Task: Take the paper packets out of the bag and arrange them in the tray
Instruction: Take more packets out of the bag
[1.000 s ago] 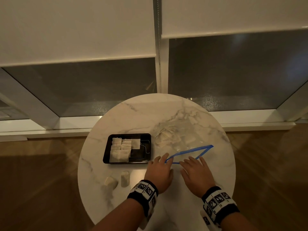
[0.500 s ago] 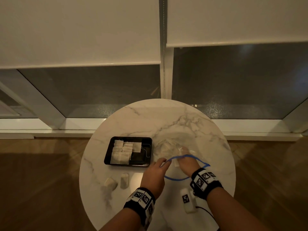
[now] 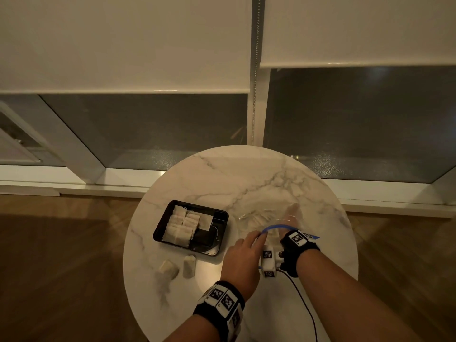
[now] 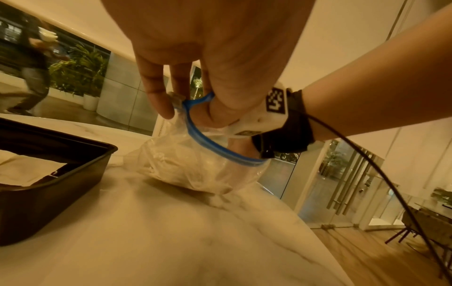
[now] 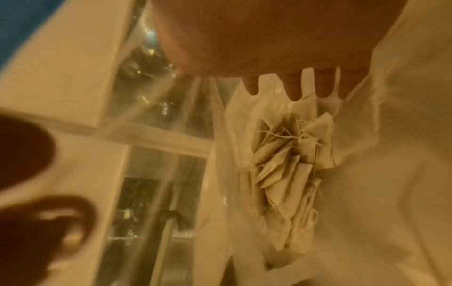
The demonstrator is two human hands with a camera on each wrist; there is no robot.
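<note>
Since a second ago your right hand (image 5: 281, 48) has gone from resting at the blue zip rim to wrist-deep inside the clear plastic zip bag (image 4: 195, 164) on the right of the round marble table (image 3: 246, 183), fingers straight, just short of the bunched paper packets (image 5: 288, 164). Your left hand (image 3: 243, 261) pinches the blue rim, holding the mouth open. Judgement: a grab comes next; the black rectangular tray (image 3: 222, 218) at left is part-filled, and two packets lie loose near it.
</note>
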